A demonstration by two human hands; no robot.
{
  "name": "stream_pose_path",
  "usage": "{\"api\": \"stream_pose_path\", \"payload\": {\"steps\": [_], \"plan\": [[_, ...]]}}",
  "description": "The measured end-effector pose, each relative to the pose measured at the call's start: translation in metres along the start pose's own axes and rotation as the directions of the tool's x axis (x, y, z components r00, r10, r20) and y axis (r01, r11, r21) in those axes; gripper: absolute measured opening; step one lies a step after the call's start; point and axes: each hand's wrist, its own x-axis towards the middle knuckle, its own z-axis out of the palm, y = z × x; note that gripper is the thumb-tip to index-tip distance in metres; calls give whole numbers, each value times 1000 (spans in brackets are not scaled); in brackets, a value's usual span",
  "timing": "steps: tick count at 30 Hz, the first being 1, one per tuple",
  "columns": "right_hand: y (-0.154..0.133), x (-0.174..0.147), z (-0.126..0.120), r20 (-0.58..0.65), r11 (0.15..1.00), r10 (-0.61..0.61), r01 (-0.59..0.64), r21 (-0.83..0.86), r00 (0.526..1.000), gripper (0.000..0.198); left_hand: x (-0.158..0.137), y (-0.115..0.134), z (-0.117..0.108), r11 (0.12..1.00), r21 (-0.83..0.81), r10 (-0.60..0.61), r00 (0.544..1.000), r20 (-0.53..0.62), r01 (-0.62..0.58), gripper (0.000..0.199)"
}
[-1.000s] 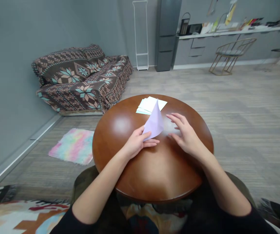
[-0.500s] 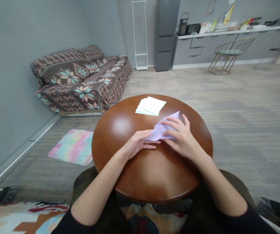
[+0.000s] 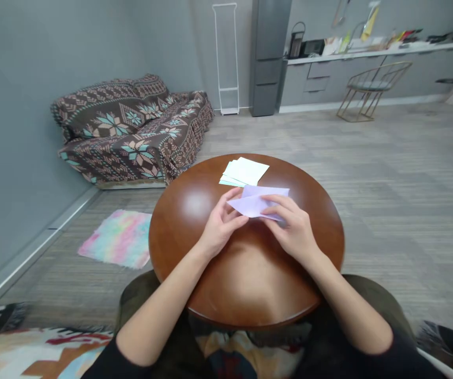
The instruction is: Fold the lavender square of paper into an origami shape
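A folded sheet of purple paper [image 3: 255,202] is held up slightly above the round table, its left end narrowing to a point. My right hand [image 3: 291,223] grips its right part, fingers over the front and thumb beneath. At the left end, my left hand [image 3: 220,223] has its fingers behind the paper and its thumb at the lower edge; the contact of its fingertips is partly hidden. Just beyond the paper lies a fanned stack of pale sheets [image 3: 245,171].
The round brown wooden table [image 3: 194,252] stands close before me, above my knees. Past it are a sofa [image 3: 131,126] with a patterned cover, a pastel fluffy rug [image 3: 116,238], a fridge [image 3: 269,58], a wire chair [image 3: 372,87] and a kitchen counter [image 3: 329,58].
The purple paper has turned so its upper edge lies nearly level, and its left end has risen. My left hand has moved up and away, its fingers now behind the paper's left end.
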Motion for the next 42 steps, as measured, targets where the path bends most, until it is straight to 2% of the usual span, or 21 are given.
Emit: {"api": "stream_pose_path", "payload": {"steps": [3, 6, 9, 11, 13, 17, 22, 24, 27, 29, 31, 36, 42], "plan": [[-4, -2, 1, 100, 994, -71, 78, -72, 993, 9, 2, -3, -3, 995, 97, 35, 999, -28, -32, 57], [-9, -3, -2, 203, 984, -101, 128, -125, 974, 15, 2, -1, -2, 960, 267, 114, 988, -107, -82, 32], [-8, -1, -6, 143, 971, -86, 115, -208, 986, 14, 0, 5, 0, 901, 414, 188, 977, -99, -131, 18], [-5, 0, -8, 80, 956, -78, 97, -276, 994, 13, -2, 10, 1, 874, 460, 195, 980, -43, -154, 17], [-1, 2, -10, 75, 952, -69, 88, -292, 995, 16, -5, 14, 3, 865, 474, 188, 982, 5, -168, 17], [1, 3, -12, 90, 988, -11, 24, -152, 996, 19, -7, 17, 5, 886, 429, 165, 984, 62, -175, 17], [-3, 5, -16, 112, 988, 144, -149, 36, 983, 22, -6, 12, 2, 909, 396, 130, 991, 27, -130, 18], [-3, 5, -17, 133, 958, 252, -267, 105, 959, 23, -4, 8, -2, 923, 366, 128, 992, 5, -120, 21], [-1, 5, -18, 157, 863, 426, -452, 226, 891, 27, -3, 3, -6, 952, 289, 119, 992, -36, -104, 34], [1, 5, -18, 187, 807, 484, -519, 282, 855, 28, -2, 1, -7, 966, 244, 99, 994, -46, -85, 40], [1, 5, -18, 223, 801, 472, -520, 296, 853, 27, -2, 1, -7, 976, 208, 64, 998, -26, -57, 44], [-3, 6, -18, 308, 866, 338, -422, 269, 889, 24, -3, 3, -3, 987, 159, -16, 997, 76, 4, 49], [-3, 6, -18, 270, 841, 424, -487, 237, 864, 30, -2, 0, -1, 989, 138, -54, 997, 48, 47, 48]]}}
